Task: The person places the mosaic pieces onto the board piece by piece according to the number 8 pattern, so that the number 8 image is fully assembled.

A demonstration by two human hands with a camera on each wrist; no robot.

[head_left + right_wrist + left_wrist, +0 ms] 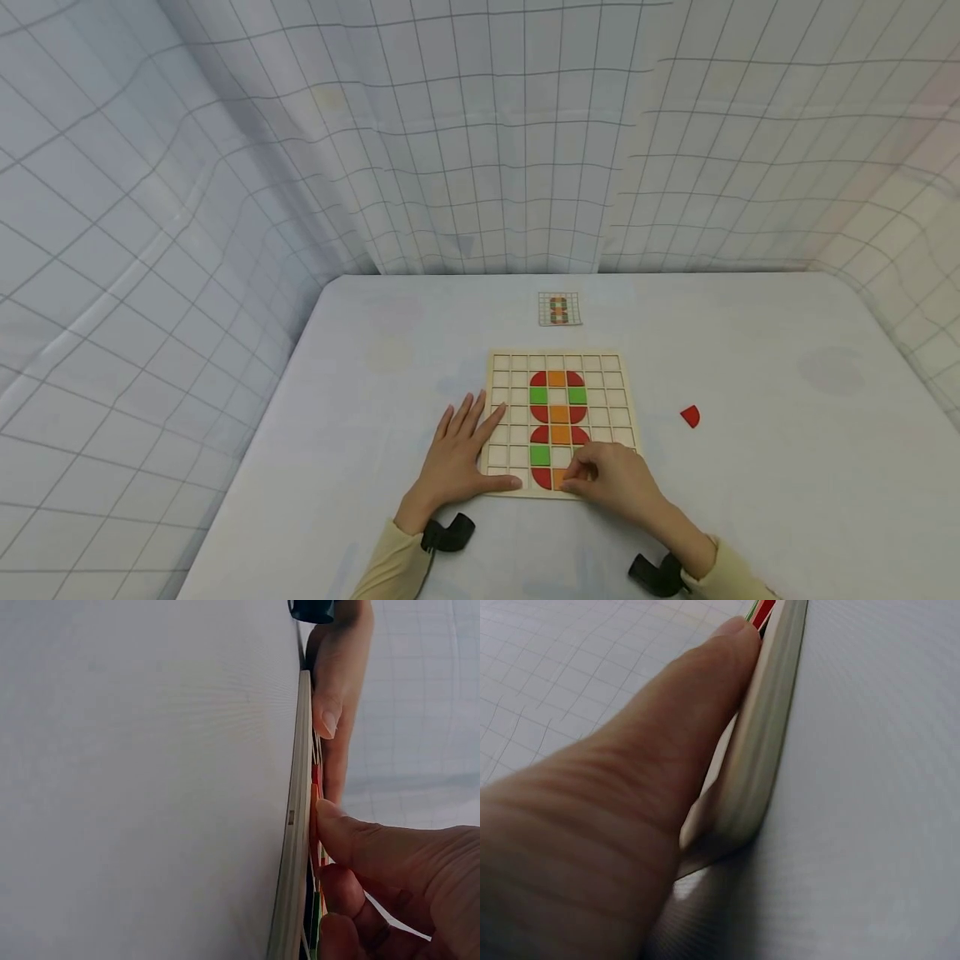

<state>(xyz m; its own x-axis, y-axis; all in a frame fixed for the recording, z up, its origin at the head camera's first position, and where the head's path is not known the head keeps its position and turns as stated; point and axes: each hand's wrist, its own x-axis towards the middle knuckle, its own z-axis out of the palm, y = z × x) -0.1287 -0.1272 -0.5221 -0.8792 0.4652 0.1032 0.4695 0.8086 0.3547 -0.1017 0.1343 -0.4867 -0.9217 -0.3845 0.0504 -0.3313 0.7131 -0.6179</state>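
Note:
A wooden grid board (500,362) lies on the white table, holding red quarter-round, orange square and green square tiles in its middle columns. My left hand (459,462) rests spread over the board's left edge, its thumb (705,682) along the near left corner. At the bottom row, my right hand (617,482) pinches an orange square tile (558,478) between thumb and curled fingers. From the right wrist, this orange tile (314,814) shows at the board's near edge under the thumb tip. The right hand hides the cells at the board's lower right.
One loose red quarter-round tile (691,416) lies on the table right of the board. Beyond the board is a small card (559,308) printed with a grid and a coloured pattern. White curtains with grid lines (487,150) hang behind the table and at its sides.

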